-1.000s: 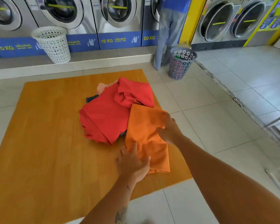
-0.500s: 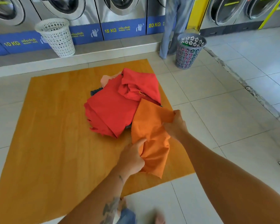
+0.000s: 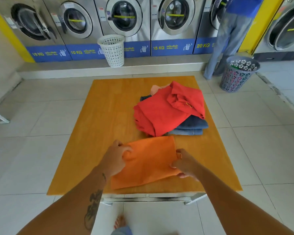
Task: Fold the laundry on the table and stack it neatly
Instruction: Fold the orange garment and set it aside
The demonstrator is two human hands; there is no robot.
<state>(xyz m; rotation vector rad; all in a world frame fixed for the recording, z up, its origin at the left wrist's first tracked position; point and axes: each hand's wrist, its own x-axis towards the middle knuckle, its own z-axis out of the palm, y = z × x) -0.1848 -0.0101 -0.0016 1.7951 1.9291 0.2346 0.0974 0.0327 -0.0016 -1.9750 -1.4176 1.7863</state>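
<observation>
An orange cloth (image 3: 148, 162) lies spread flat near the front edge of the wooden table (image 3: 105, 119). My left hand (image 3: 115, 158) pinches its left edge and my right hand (image 3: 185, 164) grips its right edge. Behind it, at the table's right, sits a pile: a red garment (image 3: 165, 109) draped over folded blue jeans (image 3: 192, 127), with a peach piece (image 3: 155, 89) and a dark piece (image 3: 145, 97) peeking out at the back.
A white basket (image 3: 112, 50) stands on the step before a row of washing machines (image 3: 124, 19). A grey basket (image 3: 238, 73) stands on the floor right of the table, beside a person in jeans (image 3: 227, 36). My bare foot (image 3: 120, 222) shows below the table.
Both hands have pulled the orange cloth off the pile toward me and laid it flat and sideways at the front. The folded jeans under the red garment now show.
</observation>
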